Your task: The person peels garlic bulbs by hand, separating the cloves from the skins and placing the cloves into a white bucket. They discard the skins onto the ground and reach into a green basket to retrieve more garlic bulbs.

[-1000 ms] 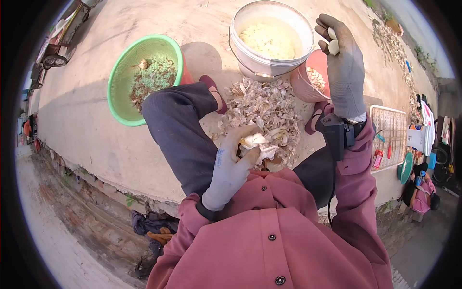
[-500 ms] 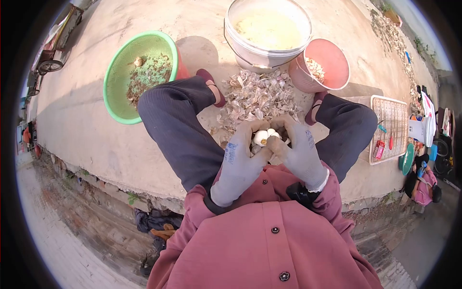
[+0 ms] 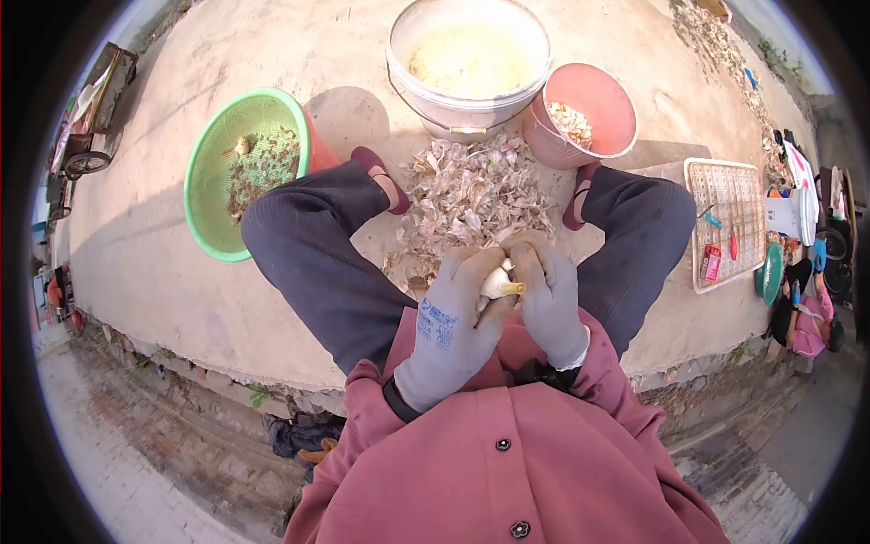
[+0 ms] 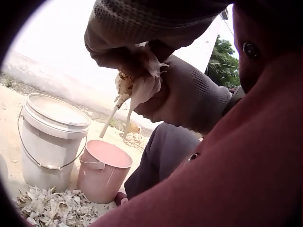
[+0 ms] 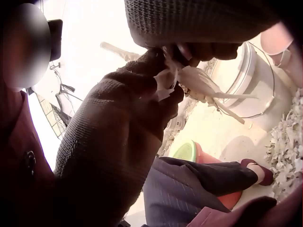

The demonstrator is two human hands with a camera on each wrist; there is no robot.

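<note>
Both gloved hands meet over my lap around a garlic bulb (image 3: 497, 284). My left hand (image 3: 462, 308) curls round the bulb from the left, and my right hand (image 3: 544, 286) grips it from the right, fingers curled over its top. In the left wrist view the garlic bulb (image 4: 135, 90) shows between the gloves with dry stem strands hanging down. The right wrist view shows papery garlic skin (image 5: 199, 80) sticking out between the fingers. Most of the bulb is hidden by the gloves.
A heap of garlic skins (image 3: 467, 195) lies on the ground between my feet. Beyond it stand a white bucket (image 3: 403, 82) of peeled cloves, a pink bucket (image 3: 612, 100) and a green basin (image 3: 204, 181) holding scraps. A flat tray (image 3: 725, 222) lies at the right.
A second ago my right hand was stretched out over the pink bucket with a clove. It came back to the bulb, and both hands now close more tightly over it.
</note>
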